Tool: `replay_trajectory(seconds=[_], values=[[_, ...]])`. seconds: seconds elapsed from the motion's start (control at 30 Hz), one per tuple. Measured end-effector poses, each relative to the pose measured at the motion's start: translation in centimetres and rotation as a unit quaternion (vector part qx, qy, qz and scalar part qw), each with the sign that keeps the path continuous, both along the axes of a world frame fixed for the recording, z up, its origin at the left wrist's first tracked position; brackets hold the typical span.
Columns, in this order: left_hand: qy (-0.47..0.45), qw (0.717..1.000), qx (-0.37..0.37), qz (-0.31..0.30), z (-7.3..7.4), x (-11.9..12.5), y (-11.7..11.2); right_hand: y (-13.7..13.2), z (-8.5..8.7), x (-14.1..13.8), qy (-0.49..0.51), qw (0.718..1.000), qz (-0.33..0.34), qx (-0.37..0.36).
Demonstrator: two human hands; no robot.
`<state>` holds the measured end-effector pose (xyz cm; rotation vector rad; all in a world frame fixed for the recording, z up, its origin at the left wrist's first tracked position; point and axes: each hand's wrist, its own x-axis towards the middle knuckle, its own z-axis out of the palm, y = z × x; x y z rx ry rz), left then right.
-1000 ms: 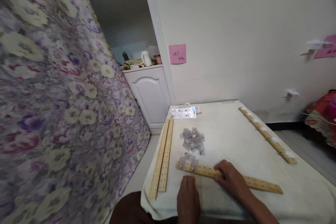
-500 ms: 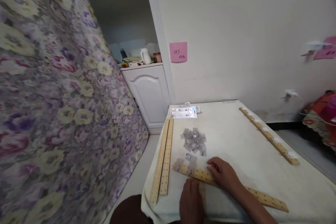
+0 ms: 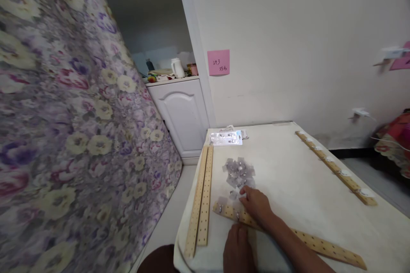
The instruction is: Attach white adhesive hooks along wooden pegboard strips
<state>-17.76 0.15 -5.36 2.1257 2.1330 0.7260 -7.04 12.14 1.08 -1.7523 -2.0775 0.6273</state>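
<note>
In front of me a slanting wooden strip (image 3: 320, 245) with rows of holes lies on the cloth. My left hand (image 3: 238, 249) is at its near edge, fingers closed together against the wood; the fingertips are partly hidden. Two clear adhesive hooks, a left one (image 3: 221, 207) and a right one (image 3: 238, 214), sit at the strip's left end. Above the strip, my right hand (image 3: 259, 208) has thumb and forefinger slightly apart at the right side of a loose clear hook (image 3: 233, 195). Just beyond is a pile of similar clear hooks (image 3: 238, 170).
Two more holed strips, an outer one (image 3: 195, 209) and an inner one (image 3: 205, 204), lie along the table's left side. Another strip (image 3: 336, 172) with several white round pieces lies at the right. A clear blister pack (image 3: 226, 137) is at the back.
My right hand has moved left and slightly away from me, from over the strip to the loose hook. My left hand stays at the strip's edge. The view has shifted slightly.
</note>
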Motion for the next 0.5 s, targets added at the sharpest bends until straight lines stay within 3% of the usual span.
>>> replay_trajectory(seconds=[0.3, 0.5], values=[[-0.081, 0.996, 0.018, -0.025, 2.1, -0.5, -0.1, 0.5, 0.2, -0.1, 0.035, 0.998, -0.043, -0.021], [-0.167, 0.985, 0.022, -0.017, 2.7, -0.4, 0.0, -0.3, 0.2, 0.4, 0.233, 0.97, -0.059, -0.025]])
